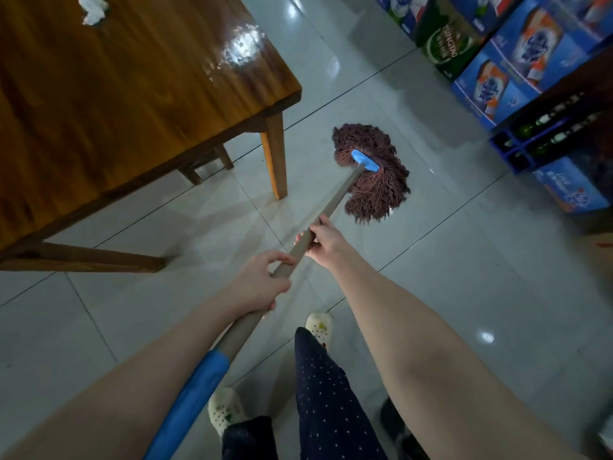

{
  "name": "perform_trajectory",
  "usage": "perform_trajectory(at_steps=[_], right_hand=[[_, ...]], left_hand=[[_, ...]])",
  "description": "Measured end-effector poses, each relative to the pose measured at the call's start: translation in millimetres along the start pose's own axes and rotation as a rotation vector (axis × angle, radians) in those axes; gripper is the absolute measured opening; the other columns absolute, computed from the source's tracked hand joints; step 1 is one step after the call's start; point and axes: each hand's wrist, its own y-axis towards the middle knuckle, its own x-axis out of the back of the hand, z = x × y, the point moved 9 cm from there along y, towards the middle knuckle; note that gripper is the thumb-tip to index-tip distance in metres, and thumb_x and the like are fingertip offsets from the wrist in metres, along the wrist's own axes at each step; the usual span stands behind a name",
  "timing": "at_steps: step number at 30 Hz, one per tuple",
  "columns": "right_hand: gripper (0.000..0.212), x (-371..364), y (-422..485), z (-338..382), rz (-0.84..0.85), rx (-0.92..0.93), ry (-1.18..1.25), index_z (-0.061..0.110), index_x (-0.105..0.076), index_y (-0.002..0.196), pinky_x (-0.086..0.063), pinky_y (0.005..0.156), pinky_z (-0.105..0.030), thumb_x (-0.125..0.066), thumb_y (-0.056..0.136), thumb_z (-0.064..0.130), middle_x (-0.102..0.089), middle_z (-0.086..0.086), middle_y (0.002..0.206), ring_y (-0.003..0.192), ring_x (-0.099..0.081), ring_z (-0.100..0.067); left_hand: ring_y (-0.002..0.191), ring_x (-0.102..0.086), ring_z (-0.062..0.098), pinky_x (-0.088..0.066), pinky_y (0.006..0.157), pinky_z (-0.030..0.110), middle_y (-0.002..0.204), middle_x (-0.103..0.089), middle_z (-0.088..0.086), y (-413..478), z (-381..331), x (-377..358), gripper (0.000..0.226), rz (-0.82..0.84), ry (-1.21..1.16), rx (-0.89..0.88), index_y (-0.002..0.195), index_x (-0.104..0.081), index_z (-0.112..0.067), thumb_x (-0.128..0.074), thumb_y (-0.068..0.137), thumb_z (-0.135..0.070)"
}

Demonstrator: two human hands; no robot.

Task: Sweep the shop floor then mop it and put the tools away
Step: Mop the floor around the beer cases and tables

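**2 hands on the mop, just off the table's corner leg**

I gripped the mop handle (335, 200) with both hands. My right hand (323, 240) was curled round the smooth, round, grey-beige pole, out past the table's (132, 94) near corner. My left hand (258, 283) was wrapped round the same pole a little behind it, farther back from that corner. Below my left hand the pole ran into a matte blue sleeve (192, 393).

The mop head (374, 187) lay flat on the floor (464, 260), just to the right of the table's corner leg and not touching it. Its shaggy reddish-brown cords fanned out in a rough heart shape, and a short blue plastic clamp (365, 161) crossed the middle where the pole joined.

The table was varnished wood with streaky grain, square legs and a bright patch of glare near its corner. A crumpled white tissue (93, 8) sat on its top, at the far side. The floor round the table was glossy pale tile with thin dark joints. Across the aisle from the table stood printed cardboard cartons (517, 61), mostly blue, and a blue crate (517, 151) of green glass bottles.
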Motion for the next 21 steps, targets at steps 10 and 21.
perform_trajectory(at_steps=[10,21], right_hand=[[0.058,39,56,128,-0.045,0.050,-0.085,0.023,-0.034,0.144,-0.046,0.059,-0.038,-0.034,0.096,-0.009,-0.043,-0.009,0.084,0.065,-0.045,-0.021],[0.057,29,15,77,-0.066,0.013,-0.172,0.026,-0.034,0.146,-0.047,0.061,-0.035,-0.035,0.098,-0.005,-0.046,-0.004,0.078,0.066,-0.046,-0.017]], left_hand=[[0.039,-0.051,0.015,-0.040,0.036,0.019,0.086,-0.060,0.012,88,-100,-37,0.039,-0.006,-0.041,-0.039,0.113,-0.056,-0.027,-0.055,0.081,-0.005],[0.039,-0.049,0.014,-0.041,0.037,0.021,0.071,-0.057,0.007,34,-54,-33,0.040,-0.006,-0.158,-0.019,0.119,-0.056,-0.023,-0.054,0.085,-0.003]])
